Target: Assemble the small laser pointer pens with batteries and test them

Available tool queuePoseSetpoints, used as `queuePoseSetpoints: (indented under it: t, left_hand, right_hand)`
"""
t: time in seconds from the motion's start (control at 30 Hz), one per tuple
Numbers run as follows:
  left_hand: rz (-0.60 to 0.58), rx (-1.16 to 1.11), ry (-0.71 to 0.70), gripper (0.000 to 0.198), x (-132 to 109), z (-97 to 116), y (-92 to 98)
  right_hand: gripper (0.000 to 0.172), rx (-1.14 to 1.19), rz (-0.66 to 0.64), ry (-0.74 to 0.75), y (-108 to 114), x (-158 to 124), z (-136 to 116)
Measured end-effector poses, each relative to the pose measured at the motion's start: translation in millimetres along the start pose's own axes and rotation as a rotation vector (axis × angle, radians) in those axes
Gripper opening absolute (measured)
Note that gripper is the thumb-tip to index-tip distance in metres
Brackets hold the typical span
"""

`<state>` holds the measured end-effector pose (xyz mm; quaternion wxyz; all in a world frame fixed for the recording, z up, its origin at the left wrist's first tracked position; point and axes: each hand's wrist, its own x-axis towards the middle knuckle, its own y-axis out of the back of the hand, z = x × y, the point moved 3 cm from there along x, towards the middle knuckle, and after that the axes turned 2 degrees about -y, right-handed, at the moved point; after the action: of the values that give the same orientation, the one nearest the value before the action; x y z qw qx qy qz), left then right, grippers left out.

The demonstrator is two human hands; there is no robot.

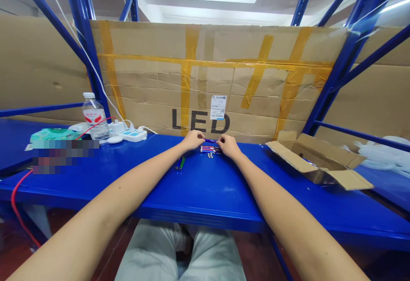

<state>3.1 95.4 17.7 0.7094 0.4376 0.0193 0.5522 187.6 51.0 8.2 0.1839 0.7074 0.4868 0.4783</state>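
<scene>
Both my arms reach out over a blue metal shelf (pixel 205 195). My left hand (pixel 192 139) and my right hand (pixel 228 145) are closed in a pinch on the two ends of a thin purple pen-like stick (pixel 209 141), held just above the shelf. Under it lie a few similar sticks (pixel 209 149) and some small silvery parts (pixel 210 155). Two more sticks, one dark and one green (pixel 180 163), lie to the left by my left wrist.
An open cardboard box (pixel 320 163) sits at the right. At the left stand a water bottle (pixel 94 118), a white power strip (pixel 133 135), a teal pack (pixel 54 135) and a red cable (pixel 19 187). A taped cardboard sheet marked LED (pixel 211 80) walls the back.
</scene>
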Motion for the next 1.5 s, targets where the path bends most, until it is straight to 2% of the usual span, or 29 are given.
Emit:
queuePoseSetpoints:
  t: [0.1,0.27,0.53,0.87,1.0,1.2,1.33,1.5]
  left_hand:
    - [-0.013,0.064,0.026,0.011,7.8,-8.1,-4.0]
    - [-0.039,0.048,0.064,0.012,14.1,-20.3,-14.3]
    - [-0.108,0.051,0.078,0.011,16.1,-28.2,-22.0]
    - [-0.153,0.040,0.071,0.016,13.2,-22.8,-20.2]
    - [-0.216,0.027,0.045,0.022,12.9,-20.2,-20.3]
    - [-0.234,0.030,0.019,0.023,14.5,-21.6,-21.4]
    - [-0.196,0.010,0.043,0.023,14.8,-21.5,-16.8]
    - [-0.134,-0.053,0.129,0.019,8.8,-25.3,-1.6]
  right_hand:
    - [0.011,-0.028,-0.011,-0.021,-7.9,5.0,3.2]
    - [0.010,-0.049,-0.052,-0.057,-15.5,11.1,6.4]
    - [0.011,-0.032,-0.140,-0.083,-20.0,8.3,5.6]
    - [0.012,-0.003,-0.195,-0.089,-15.4,2.2,5.3]
    - [0.014,0.011,-0.193,-0.079,-13.0,1.0,5.6]
    - [0.018,-0.009,-0.195,-0.050,-11.2,1.4,6.8]
    - [0.021,-0.026,-0.192,-0.046,-10.8,1.1,5.7]
    - [0.025,-0.011,-0.195,-0.014,-9.8,-0.6,3.9]
